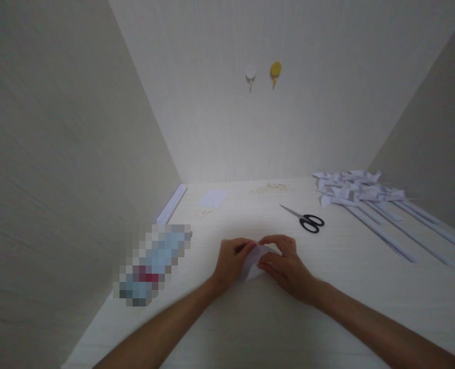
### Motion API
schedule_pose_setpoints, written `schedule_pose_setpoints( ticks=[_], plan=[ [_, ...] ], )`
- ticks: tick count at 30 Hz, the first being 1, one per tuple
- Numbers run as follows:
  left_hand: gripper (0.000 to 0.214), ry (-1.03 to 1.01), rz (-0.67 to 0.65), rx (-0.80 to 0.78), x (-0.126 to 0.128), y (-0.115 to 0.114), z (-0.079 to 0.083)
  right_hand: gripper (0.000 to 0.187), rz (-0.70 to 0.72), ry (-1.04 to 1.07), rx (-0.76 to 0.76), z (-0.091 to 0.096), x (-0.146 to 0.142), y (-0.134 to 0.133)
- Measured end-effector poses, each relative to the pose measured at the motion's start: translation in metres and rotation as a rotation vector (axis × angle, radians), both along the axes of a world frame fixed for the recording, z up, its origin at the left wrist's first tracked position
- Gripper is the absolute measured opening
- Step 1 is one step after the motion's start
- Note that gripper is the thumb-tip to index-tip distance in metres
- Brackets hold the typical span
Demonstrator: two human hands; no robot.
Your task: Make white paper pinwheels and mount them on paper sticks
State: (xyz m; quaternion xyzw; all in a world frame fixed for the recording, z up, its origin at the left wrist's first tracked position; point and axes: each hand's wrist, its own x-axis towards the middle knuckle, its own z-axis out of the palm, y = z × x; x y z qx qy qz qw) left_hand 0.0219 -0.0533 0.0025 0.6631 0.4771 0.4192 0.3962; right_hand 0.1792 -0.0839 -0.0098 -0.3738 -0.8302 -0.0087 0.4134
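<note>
Between my two hands is a small white sheet of paper (251,266), bent upward and held low over the table. My left hand (231,260) pinches its upper left edge between thumb and fingers. On the other side, my right hand (287,264) grips the paper's right part, with the fingers curled over it. Part of the sheet is hidden behind the fingers. Beyond my right hand lie scissors (308,221) with black handles, their blades pointing up and left.
Several white paper pinwheels (350,192) on rolled paper sticks lie at the right. Rolled paper sticks (172,204) rest along the left wall. A paper square (213,198) and thin wooden bits (273,187) lie at the back. A blurred-out object (156,264) is at left. Two hooks (275,69) hang on the wall.
</note>
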Motion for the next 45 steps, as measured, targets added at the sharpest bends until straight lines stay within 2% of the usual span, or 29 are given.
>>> schedule_pose_setpoints(
  ticks=[8,13,18,28,45],
  plan=[
    [0.025,-0.007,-0.153,0.064,0.002,-0.004,-0.001,0.009,-0.011,0.063,-0.130,-0.001,-0.001,0.004],
    [0.024,-0.004,-0.122,0.024,0.002,-0.002,-0.002,0.002,-0.024,0.129,-0.249,0.001,-0.001,0.009],
    [0.023,-0.041,-0.099,-0.026,0.004,-0.001,0.001,0.007,-0.032,0.196,-0.335,0.002,-0.001,0.012],
    [0.022,-0.068,-0.157,-0.063,0.004,0.002,-0.005,0.014,-0.030,0.316,-0.391,0.004,0.002,0.015],
    [0.022,-0.054,-0.227,-0.077,0.002,0.002,-0.007,0.015,-0.092,0.305,-0.453,0.005,0.001,0.015]
  ],
)
